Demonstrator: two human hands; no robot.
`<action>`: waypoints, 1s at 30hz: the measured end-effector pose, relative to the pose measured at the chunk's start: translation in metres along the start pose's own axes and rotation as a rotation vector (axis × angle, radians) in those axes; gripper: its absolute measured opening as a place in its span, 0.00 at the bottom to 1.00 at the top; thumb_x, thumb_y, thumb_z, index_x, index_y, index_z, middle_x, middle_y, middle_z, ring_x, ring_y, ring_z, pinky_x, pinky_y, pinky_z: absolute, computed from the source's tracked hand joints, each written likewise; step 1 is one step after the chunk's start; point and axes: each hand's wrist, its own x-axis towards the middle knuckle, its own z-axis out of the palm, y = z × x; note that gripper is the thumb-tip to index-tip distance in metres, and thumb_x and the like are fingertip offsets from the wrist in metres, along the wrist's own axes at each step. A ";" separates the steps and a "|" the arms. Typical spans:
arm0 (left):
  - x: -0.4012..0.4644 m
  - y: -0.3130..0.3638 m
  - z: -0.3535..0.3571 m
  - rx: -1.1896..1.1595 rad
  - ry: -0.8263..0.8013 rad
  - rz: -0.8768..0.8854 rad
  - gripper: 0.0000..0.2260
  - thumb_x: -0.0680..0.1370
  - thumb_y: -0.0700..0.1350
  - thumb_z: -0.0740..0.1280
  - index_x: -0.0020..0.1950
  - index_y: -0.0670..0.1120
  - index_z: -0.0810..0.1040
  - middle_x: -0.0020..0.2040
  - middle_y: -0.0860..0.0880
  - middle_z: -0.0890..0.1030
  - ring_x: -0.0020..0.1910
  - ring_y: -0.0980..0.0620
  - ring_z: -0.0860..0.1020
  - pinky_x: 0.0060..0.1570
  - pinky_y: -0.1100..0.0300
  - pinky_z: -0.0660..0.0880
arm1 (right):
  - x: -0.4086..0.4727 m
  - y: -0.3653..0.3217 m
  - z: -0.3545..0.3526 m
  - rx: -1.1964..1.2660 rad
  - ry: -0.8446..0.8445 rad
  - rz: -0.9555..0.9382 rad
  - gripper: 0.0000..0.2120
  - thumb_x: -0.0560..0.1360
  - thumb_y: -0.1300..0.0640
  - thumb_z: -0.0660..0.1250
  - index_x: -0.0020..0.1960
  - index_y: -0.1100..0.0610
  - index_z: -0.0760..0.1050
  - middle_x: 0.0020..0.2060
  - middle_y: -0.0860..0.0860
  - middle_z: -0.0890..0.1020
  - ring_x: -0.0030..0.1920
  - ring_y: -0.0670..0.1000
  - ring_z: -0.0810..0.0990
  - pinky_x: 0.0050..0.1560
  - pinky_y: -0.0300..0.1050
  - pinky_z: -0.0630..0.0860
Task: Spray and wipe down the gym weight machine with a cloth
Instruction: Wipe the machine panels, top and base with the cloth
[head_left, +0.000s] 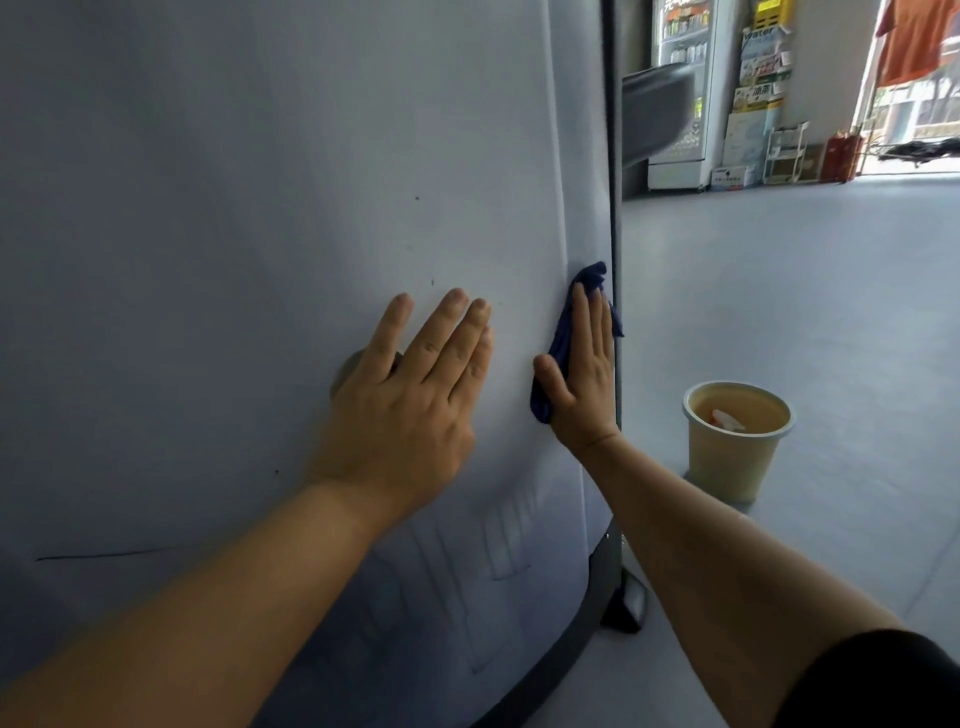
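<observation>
Two bare hands lie flat against one broad, pale grey panel of the gym weight machine (260, 208), set apart from each other. Spread open, the left hand (410, 395) rests palm-down on the bare panel with nothing under it. Beside it, the right hand (582, 374) presses one dark blue cloth (558, 343) against the panel's right margin, fingers straight rather than curled; the cloth shows above the fingertips and below the thumb. That margin ends in a dark vertical edge strip (615, 156), just beside the cloth.

Right of the strip, a wide stretch of pale grey floor (805, 291) lies open. One cream plastic bucket (735, 441) stands there near the machine's edge, with a white item inside that is too unclear to name. Further back stand one glass-fronted drinks fridge (680, 93) and one stack of printed cartons (761, 67); the word "water" reads on a carton, other print is too small.
</observation>
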 end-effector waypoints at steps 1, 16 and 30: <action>0.001 0.000 0.001 0.002 0.006 -0.003 0.28 0.83 0.48 0.53 0.82 0.39 0.58 0.82 0.40 0.58 0.82 0.40 0.55 0.79 0.37 0.45 | 0.004 0.007 0.001 0.023 0.007 0.048 0.36 0.80 0.35 0.51 0.83 0.48 0.47 0.83 0.51 0.50 0.83 0.52 0.45 0.82 0.58 0.45; -0.006 0.006 0.001 0.076 -0.005 -0.015 0.29 0.81 0.47 0.53 0.82 0.39 0.58 0.82 0.40 0.57 0.82 0.41 0.56 0.79 0.38 0.43 | -0.025 0.036 0.016 0.419 0.104 0.653 0.32 0.81 0.37 0.48 0.83 0.43 0.50 0.83 0.45 0.53 0.82 0.47 0.52 0.82 0.57 0.49; -0.013 0.021 -0.023 -0.274 -0.049 -0.127 0.26 0.79 0.49 0.58 0.74 0.39 0.74 0.76 0.40 0.71 0.79 0.42 0.64 0.77 0.43 0.56 | -0.069 -0.049 0.041 0.221 0.173 0.505 0.33 0.81 0.37 0.43 0.83 0.46 0.46 0.82 0.42 0.46 0.81 0.41 0.42 0.82 0.52 0.42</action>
